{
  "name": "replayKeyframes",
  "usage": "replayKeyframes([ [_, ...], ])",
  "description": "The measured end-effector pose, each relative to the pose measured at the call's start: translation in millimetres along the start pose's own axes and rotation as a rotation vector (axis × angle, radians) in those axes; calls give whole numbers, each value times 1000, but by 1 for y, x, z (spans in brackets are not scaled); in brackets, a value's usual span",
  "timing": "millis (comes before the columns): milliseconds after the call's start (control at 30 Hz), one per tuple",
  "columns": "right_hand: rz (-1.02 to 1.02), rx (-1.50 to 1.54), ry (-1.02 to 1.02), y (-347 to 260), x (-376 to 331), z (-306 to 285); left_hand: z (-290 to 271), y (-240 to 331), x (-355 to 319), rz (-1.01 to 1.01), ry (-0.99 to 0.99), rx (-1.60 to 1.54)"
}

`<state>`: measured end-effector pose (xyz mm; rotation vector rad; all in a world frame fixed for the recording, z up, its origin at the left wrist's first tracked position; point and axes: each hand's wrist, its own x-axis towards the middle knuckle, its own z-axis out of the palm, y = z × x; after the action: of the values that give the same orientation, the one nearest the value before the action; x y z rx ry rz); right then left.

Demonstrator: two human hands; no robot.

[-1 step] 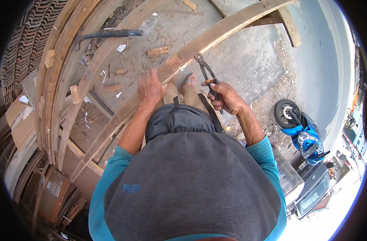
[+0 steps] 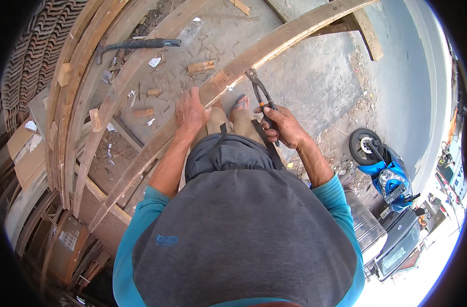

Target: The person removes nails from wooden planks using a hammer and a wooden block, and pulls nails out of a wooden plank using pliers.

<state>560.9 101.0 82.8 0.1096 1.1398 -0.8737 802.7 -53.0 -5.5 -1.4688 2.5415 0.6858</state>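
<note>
A long wooden plank (image 2: 280, 42) runs diagonally in front of me, from the lower left to the upper right. My left hand (image 2: 191, 109) is closed over it near the middle, fingers wrapped across its top. Dark-handled pincers (image 2: 262, 95) with an orange band are gripped in my right hand (image 2: 284, 126), just right of my legs. Their jaws point up and lie close against the plank's near edge; whether they pinch a nail there is too small to tell.
A hammer (image 2: 141, 44) lies across planks (image 2: 122, 84) at upper left. Stacked roof tiles (image 2: 26, 66) stand beyond. Wood scraps (image 2: 200, 66) and loose nails litter the concrete floor (image 2: 315, 77). A blue motorcycle (image 2: 389, 176) is parked at right, near a dark car (image 2: 397, 250).
The pincers and my right hand have shifted very slightly to the left. My left hand stays on the plank.
</note>
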Motion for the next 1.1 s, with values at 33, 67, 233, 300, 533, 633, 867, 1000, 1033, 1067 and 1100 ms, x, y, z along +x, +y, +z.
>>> replayKeyframes([
  [33, -33, -65, 41, 7, 3, 5, -2, 0, 4, 1, 13, 5],
  [67, -87, -82, 71, 19, 9, 11, -7, 0, 6, -28, -66, -22],
  [233, -396, -231, 175, 85, 72, 18, -37, 1, 23, -76, -226, -91],
  [300, -780, -797, 397, 87, 86, 2, -45, -1, 30, -101, -332, -106],
  [533, -534, -753, 334, 35, 49, -36, -47, -26, 49, -52, -364, -264],
  [633, -396, -602, 237, 2, 25, -44, -51, -19, 43, -35, -389, -292],
  [867, -258, -395, 95, -60, -11, -46, -44, 4, 24, -105, -292, -186],
  [1000, -169, -380, 43, -81, -13, -45, -30, 6, 13, -74, -162, -130],
  [1033, -136, -380, 29, -85, -13, -45, -28, 6, 10, -74, -167, -133],
  [1067, -136, -379, 34, -87, -12, -51, -30, 10, 11, -69, -135, -124],
  [1100, -95, -291, -17, -88, -10, -60, -31, 12, 10, -62, -105, -115],
])
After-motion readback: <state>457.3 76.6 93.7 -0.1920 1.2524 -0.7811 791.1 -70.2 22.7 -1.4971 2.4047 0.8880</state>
